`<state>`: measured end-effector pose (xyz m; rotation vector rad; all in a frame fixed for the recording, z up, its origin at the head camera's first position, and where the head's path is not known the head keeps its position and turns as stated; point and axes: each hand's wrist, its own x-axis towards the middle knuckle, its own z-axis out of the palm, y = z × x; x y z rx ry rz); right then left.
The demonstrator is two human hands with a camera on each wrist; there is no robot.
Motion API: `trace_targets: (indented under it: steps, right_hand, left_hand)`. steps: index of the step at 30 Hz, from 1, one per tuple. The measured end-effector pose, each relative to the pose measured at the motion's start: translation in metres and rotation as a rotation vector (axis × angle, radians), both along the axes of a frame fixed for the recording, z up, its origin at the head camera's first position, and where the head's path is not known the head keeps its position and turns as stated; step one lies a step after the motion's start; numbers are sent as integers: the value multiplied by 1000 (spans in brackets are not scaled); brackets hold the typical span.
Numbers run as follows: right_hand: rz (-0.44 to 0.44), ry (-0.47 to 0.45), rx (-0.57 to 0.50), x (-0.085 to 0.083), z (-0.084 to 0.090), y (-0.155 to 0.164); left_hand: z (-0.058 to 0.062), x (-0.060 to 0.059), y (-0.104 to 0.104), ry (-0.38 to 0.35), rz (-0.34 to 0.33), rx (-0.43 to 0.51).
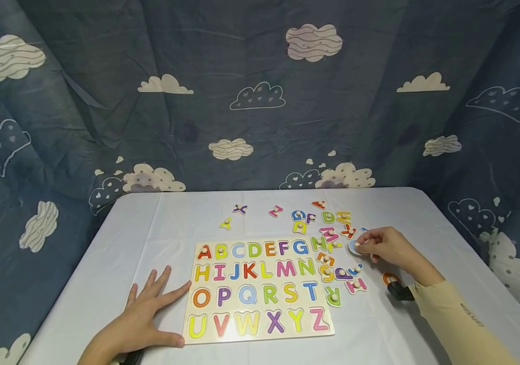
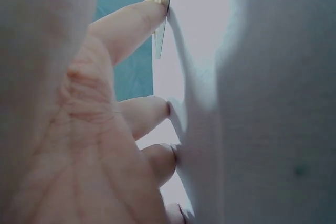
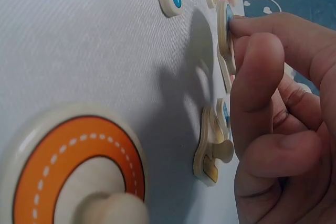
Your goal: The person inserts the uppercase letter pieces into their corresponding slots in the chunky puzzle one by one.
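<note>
A wooden alphabet puzzle board (image 1: 260, 299) lies flat on the white table, its A (image 1: 204, 252) and B (image 1: 220, 251) spots filled with knobbed pieces. My left hand (image 1: 143, 314) is spread at the board's left side, thumb at the lower left corner and index fingertip at the edge. In the left wrist view, its thumb or finger touches the board (image 2: 164, 24). To the right of the board, my right hand (image 1: 385, 247) pinches a light blue knobbed letter piece (image 1: 353, 247). That piece (image 3: 224, 24) stands on edge in the right wrist view, letter partly hidden by fingers.
Several loose knobbed letters lie right of and behind the board, among them a green R (image 1: 333, 297) and a pink H (image 1: 356, 286). An orange round letter (image 1: 390, 279) lies beside the right wrist. A blue X (image 1: 240, 209) and a yellow Y (image 1: 226, 223) sit behind the board.
</note>
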<state>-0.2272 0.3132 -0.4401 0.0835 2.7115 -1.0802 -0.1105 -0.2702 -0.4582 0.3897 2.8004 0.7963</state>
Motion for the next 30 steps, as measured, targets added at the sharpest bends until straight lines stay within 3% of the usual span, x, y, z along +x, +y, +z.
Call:
trace_targets:
  steps: [10,21,30]
  right_hand:
    - [57,33,13,-1,11,-7]
    - [81,43,-20,0,24,-32]
    - [122,70,-88,-2,29,-64]
  left_hand:
    - [15,-2,5,37,-17,-107]
    - [34,-9,21,-60,-8,-186]
    - [32,-8,24,-44,-8,-182]
